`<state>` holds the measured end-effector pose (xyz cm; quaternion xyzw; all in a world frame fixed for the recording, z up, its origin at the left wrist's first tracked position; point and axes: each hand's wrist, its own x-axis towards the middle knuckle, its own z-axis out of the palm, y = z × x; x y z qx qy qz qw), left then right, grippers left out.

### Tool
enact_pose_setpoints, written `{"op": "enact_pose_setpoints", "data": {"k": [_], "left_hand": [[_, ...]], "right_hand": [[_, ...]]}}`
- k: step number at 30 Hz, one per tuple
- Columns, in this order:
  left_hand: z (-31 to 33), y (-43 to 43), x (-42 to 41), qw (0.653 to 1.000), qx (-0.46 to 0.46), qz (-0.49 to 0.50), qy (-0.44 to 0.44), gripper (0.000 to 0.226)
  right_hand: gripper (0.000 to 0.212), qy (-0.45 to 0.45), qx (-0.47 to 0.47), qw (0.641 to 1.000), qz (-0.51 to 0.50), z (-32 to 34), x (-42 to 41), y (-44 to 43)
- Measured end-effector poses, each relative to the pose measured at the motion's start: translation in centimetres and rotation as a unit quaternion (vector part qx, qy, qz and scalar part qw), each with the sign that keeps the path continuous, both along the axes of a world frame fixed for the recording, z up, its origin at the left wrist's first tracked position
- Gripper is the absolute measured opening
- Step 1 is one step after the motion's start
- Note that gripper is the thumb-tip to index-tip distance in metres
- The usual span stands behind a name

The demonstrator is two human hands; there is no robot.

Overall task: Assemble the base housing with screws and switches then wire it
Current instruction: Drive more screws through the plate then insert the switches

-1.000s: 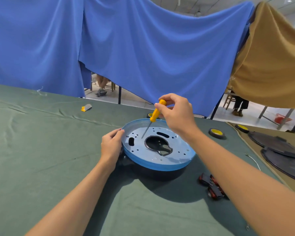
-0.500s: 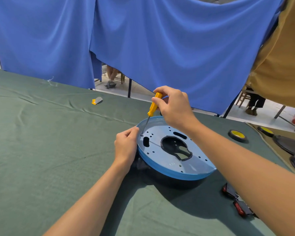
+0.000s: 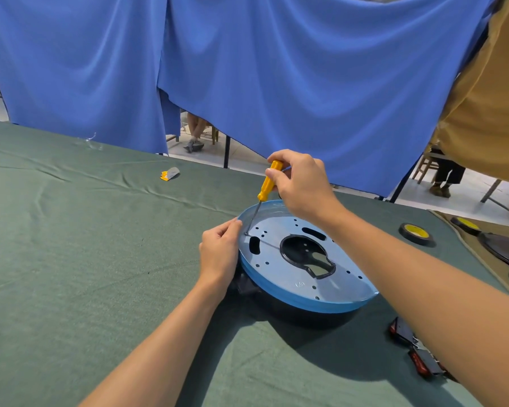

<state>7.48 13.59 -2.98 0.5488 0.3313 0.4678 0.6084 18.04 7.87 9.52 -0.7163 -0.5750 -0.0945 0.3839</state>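
The base housing sits near the surface's far edge. The left hand curls its grip on the rim; the right hand pinches the yellow screwdriver, tip at 1 hole. The housing looks rigid and smooth, likely slippery: steady it by the rim.

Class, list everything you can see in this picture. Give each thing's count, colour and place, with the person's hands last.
base housing: 1, blue plate on black body, table centre
screwdriver: 1, yellow handle, tip at plate's left edge
tape rolls: 2, black with yellow core, far right
small parts: a few, red and black, near right
scrap: 1, yellow and grey, far side
discs: at least 2, dark, right edge
tablecloth: 1, green
blue curtain: behind table
tan curtain: upper right
left hand: holds housing's left rim
right hand: fingers grip screwdriver handle
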Motion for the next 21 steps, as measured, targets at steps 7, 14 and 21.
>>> {"op": "enact_pose_setpoints", "data": {"k": [7,14,21], "left_hand": [[0.1,0.0,-0.1,1.0,-0.003,-0.001,0.0,0.031],[-0.4,0.3,0.1,1.0,0.013,0.004,0.005,0.033],[-0.5,0.4,0.0,1.0,0.009,-0.002,0.007,0.033]], "right_hand": [[0.022,-0.052,-0.093,0.992,0.066,1.9,-0.4,0.8],[0.021,-0.187,-0.187,0.964,-0.011,3.5,-1.6,2.6],[0.04,-0.224,-0.226,0.943,-0.098,3.1,-3.0,3.0]]}}
